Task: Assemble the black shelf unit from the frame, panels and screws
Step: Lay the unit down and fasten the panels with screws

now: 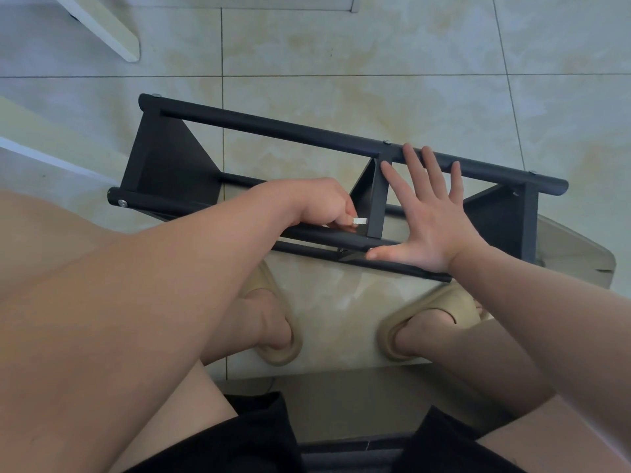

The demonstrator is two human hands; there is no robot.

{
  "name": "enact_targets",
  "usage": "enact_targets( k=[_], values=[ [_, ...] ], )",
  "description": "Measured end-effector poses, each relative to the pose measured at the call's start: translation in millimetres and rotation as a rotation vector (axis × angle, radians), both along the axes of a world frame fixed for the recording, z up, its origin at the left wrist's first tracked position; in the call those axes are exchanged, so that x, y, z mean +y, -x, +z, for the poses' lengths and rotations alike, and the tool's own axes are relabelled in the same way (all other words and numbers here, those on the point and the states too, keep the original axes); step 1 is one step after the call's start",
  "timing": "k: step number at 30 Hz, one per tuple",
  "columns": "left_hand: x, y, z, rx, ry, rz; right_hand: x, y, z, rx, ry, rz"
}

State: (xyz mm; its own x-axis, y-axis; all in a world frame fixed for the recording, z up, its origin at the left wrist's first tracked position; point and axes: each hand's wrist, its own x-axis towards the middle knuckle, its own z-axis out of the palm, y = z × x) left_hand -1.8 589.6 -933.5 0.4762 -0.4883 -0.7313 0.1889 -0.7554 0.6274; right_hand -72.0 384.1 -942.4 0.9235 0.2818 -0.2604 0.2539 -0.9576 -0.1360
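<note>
The shelf (505,220) lies on its side on the floor (375,46), largely built: 3 panels (170,165) sit between the rails (273,131), with screws (122,203) at several joints. The near joint by the middle panel (375,206) probably still needs tightening. There the left hand (321,203) pinches a small pale tool (359,220). The right hand (426,220), fingers spread flat, steadies the rails.

Left arm (205,250) bare, in from lower left, forearm angled up and right, wrist bent down. Left hand (324,204) curled, knuckles up, thumb and fingertips pinching a small white piece (359,221). Right arm (529,302) bare, in from lower right, forearm angled up and left. Right hand (426,223) flat, palm down, fingers straight and spread, pointing away; thumb stretched out left. Hands close, not touching.
</note>
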Motion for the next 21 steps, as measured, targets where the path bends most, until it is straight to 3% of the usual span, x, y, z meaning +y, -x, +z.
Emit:
enact_targets(
  k=[10,21],
  values=[
    [-2.2,-2.1,3.2,-0.025,-0.061,-0.135,-1.1,0.3,-1.5,-0.012,0.000,0.004],
    [-3.9,-17.9,14.8,-0.267,-0.105,-0.209,-1.4,-0.1,-1.9,-0.018,-0.008,-0.002]
  ],
)
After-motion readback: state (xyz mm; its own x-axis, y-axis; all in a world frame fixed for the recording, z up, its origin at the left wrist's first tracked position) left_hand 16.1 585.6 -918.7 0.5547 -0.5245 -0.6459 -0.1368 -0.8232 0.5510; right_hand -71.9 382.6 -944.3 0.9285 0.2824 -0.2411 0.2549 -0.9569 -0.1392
